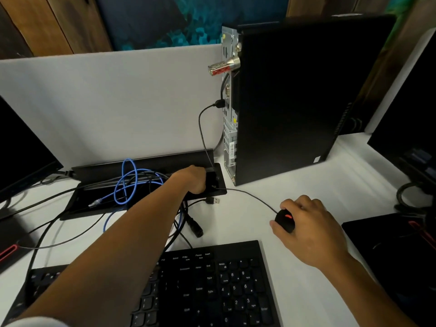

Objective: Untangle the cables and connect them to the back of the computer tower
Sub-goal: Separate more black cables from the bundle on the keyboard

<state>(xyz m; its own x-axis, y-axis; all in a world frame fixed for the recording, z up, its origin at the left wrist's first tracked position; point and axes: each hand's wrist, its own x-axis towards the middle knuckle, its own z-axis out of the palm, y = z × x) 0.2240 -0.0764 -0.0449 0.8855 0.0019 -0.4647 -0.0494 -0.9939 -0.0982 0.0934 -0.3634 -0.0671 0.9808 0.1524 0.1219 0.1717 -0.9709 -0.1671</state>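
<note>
Black mouse cord is running taut-looking to the desk cable box, where the left hand, fingers hidden so their state cannot be told, is reaching while the right hand, fingers curled over the mouse, is holding it; 1 hard tug is risking snagging the blue Ethernet cable tangle or unseating the USB plug already in the computer tower.

White desk surface seen in foreground, evenly lit. Pale grey partition panel set upright along desk's rear edge. Wood-panelled wall seen behind partition, at left and right. Blue-green painting hung on wall, centred above partition, partly hidden by it.
</note>
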